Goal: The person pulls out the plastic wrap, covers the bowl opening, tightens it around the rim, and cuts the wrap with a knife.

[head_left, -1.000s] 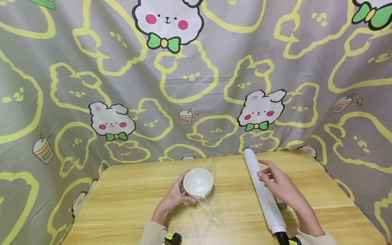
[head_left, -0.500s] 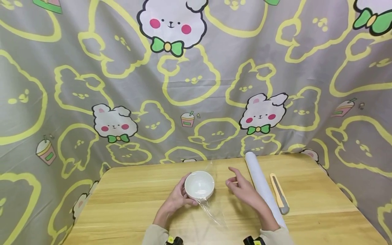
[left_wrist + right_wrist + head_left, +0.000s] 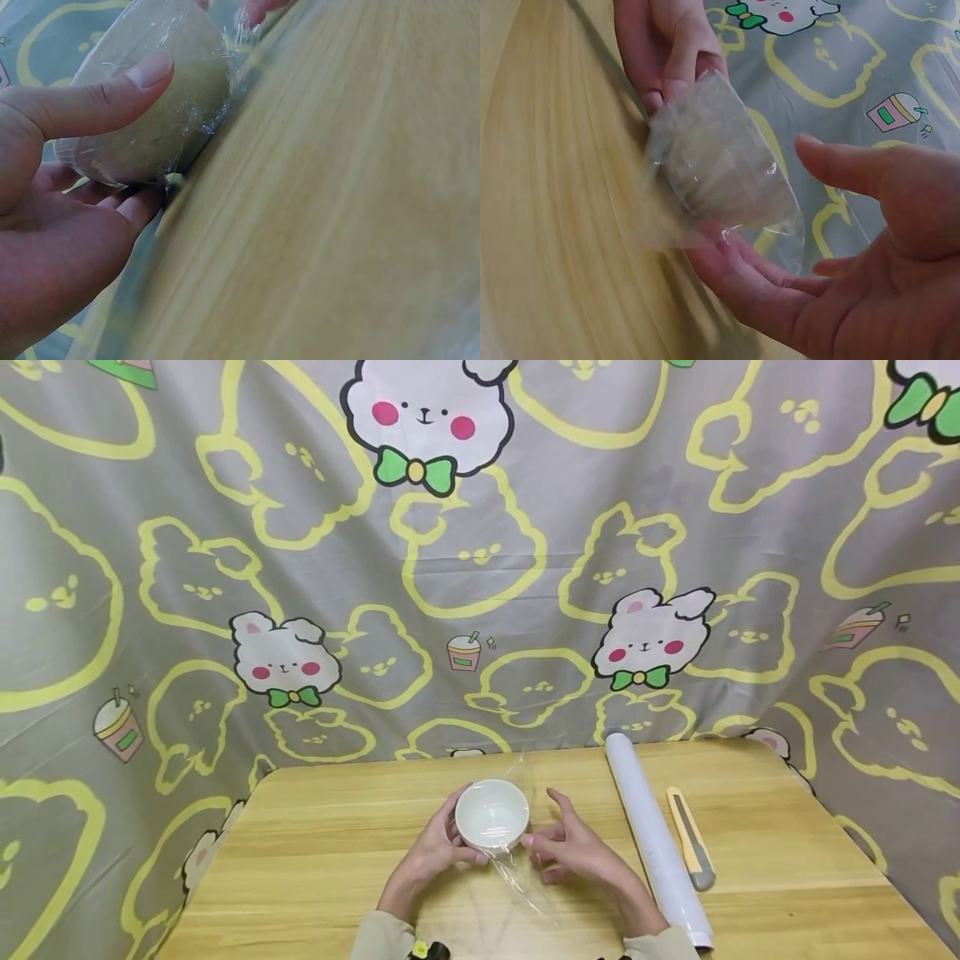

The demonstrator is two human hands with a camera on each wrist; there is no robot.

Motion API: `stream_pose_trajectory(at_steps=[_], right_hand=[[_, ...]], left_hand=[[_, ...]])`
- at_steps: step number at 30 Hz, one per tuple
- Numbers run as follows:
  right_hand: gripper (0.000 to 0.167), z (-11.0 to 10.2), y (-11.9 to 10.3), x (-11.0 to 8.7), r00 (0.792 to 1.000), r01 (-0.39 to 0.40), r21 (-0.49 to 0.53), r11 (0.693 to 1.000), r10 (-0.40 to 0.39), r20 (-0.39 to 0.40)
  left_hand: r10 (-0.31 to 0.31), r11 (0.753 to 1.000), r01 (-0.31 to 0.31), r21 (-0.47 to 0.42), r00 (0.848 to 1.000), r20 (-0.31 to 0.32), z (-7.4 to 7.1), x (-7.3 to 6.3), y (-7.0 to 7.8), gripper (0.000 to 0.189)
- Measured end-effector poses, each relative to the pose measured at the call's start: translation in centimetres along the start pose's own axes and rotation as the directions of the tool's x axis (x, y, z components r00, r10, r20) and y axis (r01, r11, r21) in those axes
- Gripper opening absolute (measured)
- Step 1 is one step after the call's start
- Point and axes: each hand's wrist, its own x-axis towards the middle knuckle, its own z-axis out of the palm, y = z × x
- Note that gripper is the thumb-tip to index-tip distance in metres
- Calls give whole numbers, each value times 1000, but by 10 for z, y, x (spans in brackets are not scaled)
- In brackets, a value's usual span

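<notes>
A small white bowl (image 3: 492,814) with clear plastic wrap (image 3: 512,870) over its mouth is in the middle of the head view. The wrap hangs wrinkled past the rim at the front and right. My left hand (image 3: 433,845) grips the bowl's left side, thumb along the near side. In the left wrist view its fingers curl beneath the wrapped bowl (image 3: 161,105). At the bowl's right, my right hand (image 3: 576,850) has thumb and fingers spread apart. Its fingertips touch the loose wrap (image 3: 705,225) in the right wrist view, with the thumb away from the bowl.
A long roll of plastic wrap (image 3: 656,839) lies on the wooden table (image 3: 337,827), right of my right hand. Beyond it lies a yellow and grey utility knife (image 3: 692,839). A grey curtain (image 3: 480,693) with cartoon rabbits hangs along the table's back edge.
My right hand has moved left from over the wrap roll to the bowl's right side, uncovering the utility knife. My left hand keeps its grip on the bowl.
</notes>
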Motion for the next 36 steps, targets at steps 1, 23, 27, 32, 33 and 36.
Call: stream_pose_trajectory(at_steps=[1,23,27,32,33,36], right_hand=[[108,0,0,0,1000,-1,14,1000,1,20],[100,-5,4,3,984,69,64,996,-78,160],[97,-7,8,4,981,84,45,995,-90,174],[93,-9,8,4,975,122,24,992,-125,184],[90,-9,8,3,973,132,19,991,-133,187],[75,-10,8,3,969,151,2,989,-148,199]], left_hand=[[-2,1000,2,-1,1000,-3,0,0,0,119],[16,1000,-16,6,1000,-19,1,2,1,115],[7,1000,-7,10,1000,-24,2,2,1,114],[8,1000,-8,13,1000,-21,3,1,2,113],[9,1000,-9,10,1000,-20,3,1,2,113],[12,1000,-12,14,1000,-20,4,1,2,113]])
